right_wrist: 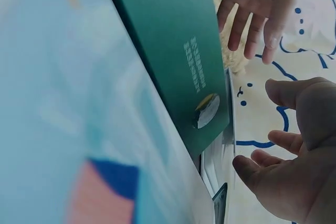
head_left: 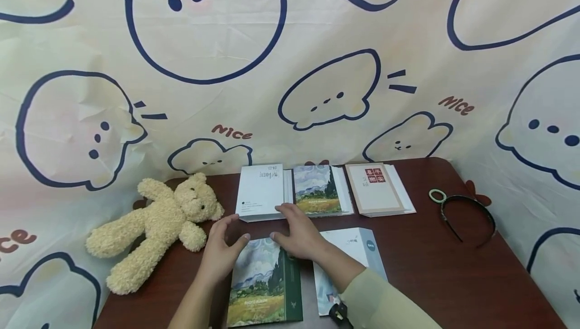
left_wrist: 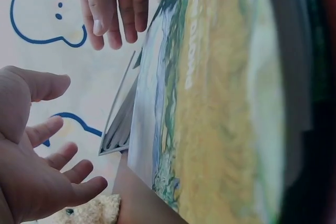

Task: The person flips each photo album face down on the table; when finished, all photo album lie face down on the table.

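Both hands are held with spread fingers over the far end of a photo album, which has a painted landscape cover and a green spine. The left hand is at the album's far left corner, the right hand at its far right corner. Neither holds anything. Beyond their fingertips lies a white album with dark lettering; from the head view I cannot tell whether the right fingertips touch it. Under the right forearm lies a light-blue album, partly hidden.
A landscape-covered album and a cream album with a red emblem lie along the back of the brown table. A plush bear lies at the left. A black headband with a green ring lies at the right.
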{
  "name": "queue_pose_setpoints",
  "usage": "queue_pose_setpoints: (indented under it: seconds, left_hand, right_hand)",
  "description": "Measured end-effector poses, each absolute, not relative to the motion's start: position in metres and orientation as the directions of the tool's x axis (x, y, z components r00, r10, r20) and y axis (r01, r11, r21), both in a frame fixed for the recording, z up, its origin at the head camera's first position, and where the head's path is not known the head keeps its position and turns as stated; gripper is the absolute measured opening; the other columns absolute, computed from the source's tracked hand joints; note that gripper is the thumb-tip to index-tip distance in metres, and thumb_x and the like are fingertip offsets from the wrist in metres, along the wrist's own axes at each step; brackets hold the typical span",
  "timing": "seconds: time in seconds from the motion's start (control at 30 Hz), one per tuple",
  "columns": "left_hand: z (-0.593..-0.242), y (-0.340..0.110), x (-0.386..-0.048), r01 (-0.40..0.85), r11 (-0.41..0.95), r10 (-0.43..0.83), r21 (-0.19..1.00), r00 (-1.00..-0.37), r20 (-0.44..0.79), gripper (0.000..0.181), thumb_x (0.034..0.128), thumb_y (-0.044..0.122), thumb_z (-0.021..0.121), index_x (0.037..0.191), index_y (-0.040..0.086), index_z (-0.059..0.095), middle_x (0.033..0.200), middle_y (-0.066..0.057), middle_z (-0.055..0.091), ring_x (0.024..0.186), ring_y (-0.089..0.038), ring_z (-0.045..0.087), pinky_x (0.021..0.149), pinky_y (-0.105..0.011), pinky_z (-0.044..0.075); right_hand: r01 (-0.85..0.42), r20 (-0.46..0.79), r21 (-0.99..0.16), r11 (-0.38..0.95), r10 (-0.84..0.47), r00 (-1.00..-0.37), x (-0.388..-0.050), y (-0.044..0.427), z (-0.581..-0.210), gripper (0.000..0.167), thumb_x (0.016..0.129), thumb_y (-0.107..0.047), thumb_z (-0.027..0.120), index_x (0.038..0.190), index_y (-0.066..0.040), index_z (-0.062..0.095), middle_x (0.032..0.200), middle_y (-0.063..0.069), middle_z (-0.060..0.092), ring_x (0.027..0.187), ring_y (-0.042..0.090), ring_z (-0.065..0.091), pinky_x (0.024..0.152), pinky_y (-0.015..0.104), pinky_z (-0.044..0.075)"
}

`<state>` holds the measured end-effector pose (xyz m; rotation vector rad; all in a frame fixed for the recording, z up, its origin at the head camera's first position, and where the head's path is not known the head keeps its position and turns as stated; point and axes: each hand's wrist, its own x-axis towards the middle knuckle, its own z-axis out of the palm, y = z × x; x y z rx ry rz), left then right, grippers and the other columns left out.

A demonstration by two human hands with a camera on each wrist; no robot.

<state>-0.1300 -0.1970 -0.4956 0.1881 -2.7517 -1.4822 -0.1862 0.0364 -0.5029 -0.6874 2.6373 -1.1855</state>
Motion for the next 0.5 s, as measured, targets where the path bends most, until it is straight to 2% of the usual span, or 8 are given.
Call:
queue_pose_setpoints:
  seconds: [0.3,0.5]
  left_hand:
    - [-0.505,-0.197,-0.155,-0.149,0.517,-0.135,0.843,-0.987,-0.091,0.074,0.0984,0.026,0.073,0.159,0.008,0.034,0.158,-0.026,0.029,0.143,-0.046,0.037,0.107,-0.066,0.039]
    - [-0.511,-0.196,-0.167,-0.176,0.456,-0.122,0.872,-0.983,-0.135,0.083,0.0981,0.025,0.073,0.163,0.004,0.025,0.162,-0.024,0.031,0.147,-0.044,0.035,0.108,-0.061,0.042]
  right_hand:
    - [-0.324,-0.053,-0.690,0.647,-0.492,-0.869,-0.207,0.027,-0.506,0.078,0.099,-0.038,0.069,0.162,-0.008,0.034,0.167,0.020,0.027,0.150,0.042,0.033,0.115,0.057,0.039]
    - [-0.309,-0.097,-0.676,0.669,-0.497,-0.863,-0.216,0.023,-0.509,0.082,0.099,-0.039,0.068,0.163,-0.007,0.029,0.169,0.022,0.021,0.151,0.042,0.031,0.116,0.056,0.037]
